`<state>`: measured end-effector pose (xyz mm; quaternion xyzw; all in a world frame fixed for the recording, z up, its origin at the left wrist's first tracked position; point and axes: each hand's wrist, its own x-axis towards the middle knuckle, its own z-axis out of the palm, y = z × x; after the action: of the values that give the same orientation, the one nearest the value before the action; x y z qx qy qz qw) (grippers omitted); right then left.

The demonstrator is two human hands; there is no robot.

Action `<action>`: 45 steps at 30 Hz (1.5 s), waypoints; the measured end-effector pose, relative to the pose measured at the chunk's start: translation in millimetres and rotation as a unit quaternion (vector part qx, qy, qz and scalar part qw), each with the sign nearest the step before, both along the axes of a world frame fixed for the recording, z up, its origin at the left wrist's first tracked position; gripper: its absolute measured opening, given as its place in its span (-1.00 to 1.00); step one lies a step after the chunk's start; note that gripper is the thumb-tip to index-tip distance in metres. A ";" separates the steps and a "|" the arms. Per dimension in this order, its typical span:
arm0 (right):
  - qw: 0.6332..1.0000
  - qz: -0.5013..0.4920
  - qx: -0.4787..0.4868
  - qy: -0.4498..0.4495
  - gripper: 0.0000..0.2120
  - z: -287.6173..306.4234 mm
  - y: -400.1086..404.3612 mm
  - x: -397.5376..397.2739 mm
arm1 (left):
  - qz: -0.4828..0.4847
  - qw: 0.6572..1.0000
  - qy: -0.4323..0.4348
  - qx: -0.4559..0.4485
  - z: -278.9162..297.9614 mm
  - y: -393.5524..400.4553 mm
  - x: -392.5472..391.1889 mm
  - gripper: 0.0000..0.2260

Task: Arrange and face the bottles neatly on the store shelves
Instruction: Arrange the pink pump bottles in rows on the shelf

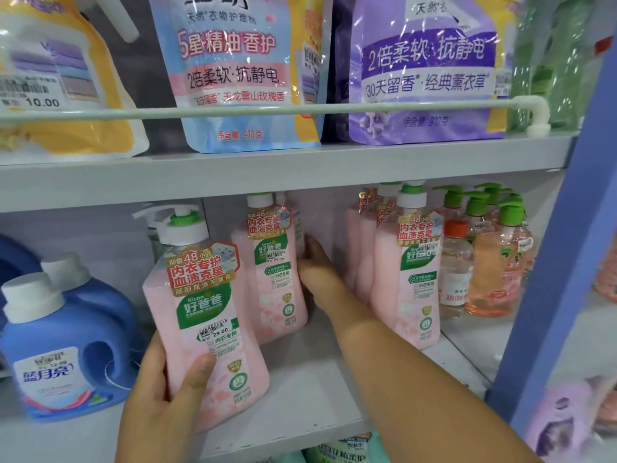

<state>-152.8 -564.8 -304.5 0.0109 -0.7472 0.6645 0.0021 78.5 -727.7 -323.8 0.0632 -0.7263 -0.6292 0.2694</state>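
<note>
My left hand (pixel 160 392) grips a pink pump bottle (pixel 213 329) near the front edge of the middle shelf (pixel 317 389); its label faces me and the bottle tilts slightly. My right hand (pixel 317 272) reaches deep into the shelf, fingers against the right side of a second pink bottle (pixel 270 272) standing further back. A row of the same pink bottles (pixel 407 275) stands to the right of my forearm, labels forward.
Two blue detergent jugs (pixel 63 342) stand at the left. Orange and clear green-capped pump bottles (pixel 494 262) fill the right end. Refill pouches (pixel 240 71) sit on the upper shelf behind a white rail (pixel 300 110). A blue upright post (pixel 561 262) bounds the right.
</note>
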 end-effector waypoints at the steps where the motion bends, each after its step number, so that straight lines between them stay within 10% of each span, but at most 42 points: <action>1: 1.000 -0.001 -0.010 0.005 -0.46 0.8 -2.1 -1.2 | -0.002 1.000 0.000 0.002 0.0 0.3 -0.4 -0.61; 16: 0.957 -0.218 0.121 0.149 -0.03 -1.6 -17.8 23.5 | -0.001 1.000 -0.016 0.024 1.5 1.6 1.3 -0.54; 27: 0.971 -0.161 0.127 0.123 0.12 1.9 -6.4 20.3 | -0.016 0.999 -0.017 0.022 -1.1 -2.5 0.5 -0.51; 37: 0.974 -0.169 -0.010 0.150 -0.40 -10.2 5.2 21.5 | -0.018 1.000 -0.012 0.018 2.8 -0.6 3.7 -0.55; 45: 0.983 -0.141 -0.030 0.117 -0.26 -27.9 3.3 -1.2 | -0.024 1.000 -0.008 0.004 2.1 -2.5 3.1 -0.56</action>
<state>-154.1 -561.5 -332.4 -0.0171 -0.7156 0.6736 0.1840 81.6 -730.2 -321.7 0.0514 -0.7272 -0.6379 0.2483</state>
